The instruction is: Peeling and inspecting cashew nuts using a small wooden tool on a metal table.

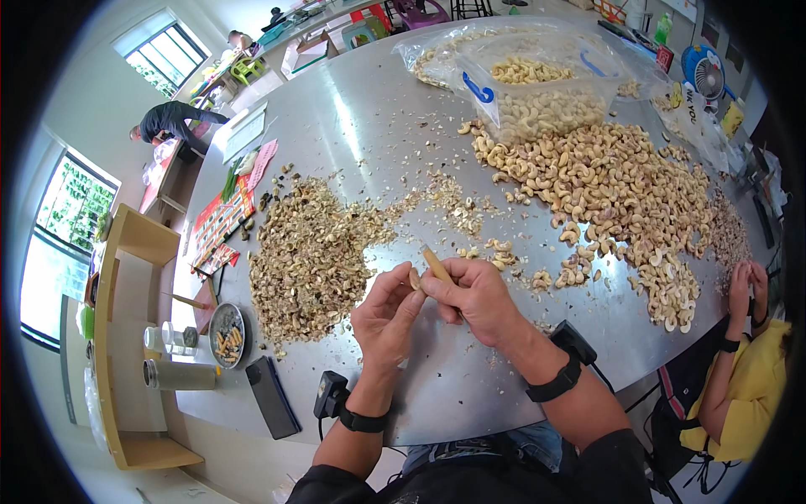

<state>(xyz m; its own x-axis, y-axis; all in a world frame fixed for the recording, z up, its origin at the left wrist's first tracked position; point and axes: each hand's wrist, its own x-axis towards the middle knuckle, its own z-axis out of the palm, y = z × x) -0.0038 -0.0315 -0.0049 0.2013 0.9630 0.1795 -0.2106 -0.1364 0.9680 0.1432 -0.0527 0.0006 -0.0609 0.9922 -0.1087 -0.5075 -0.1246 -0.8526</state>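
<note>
My left hand (387, 312) pinches a single cashew nut (414, 279) between thumb and fingertips, over the front middle of a metal table. In my right hand (475, 296) is a small tool with a tan handle (436, 264), held close beside the nut. Its working tip is too small or hidden to make out. Left of my hands lies a broad heap of peeled skins and broken bits (308, 264). To the right spreads a large pile of cashew nuts (604, 176), with a few small clusters of nuts (500, 252) nearer my right hand.
Clear plastic bags of cashews (541, 107) stand at the back. An ashtray with cigarette butts (227, 337), a jar (179, 374) and a smartphone (272, 397) lie at left. A person in a yellow top (743, 384) sits at right; another person (176, 126) bends over a far table.
</note>
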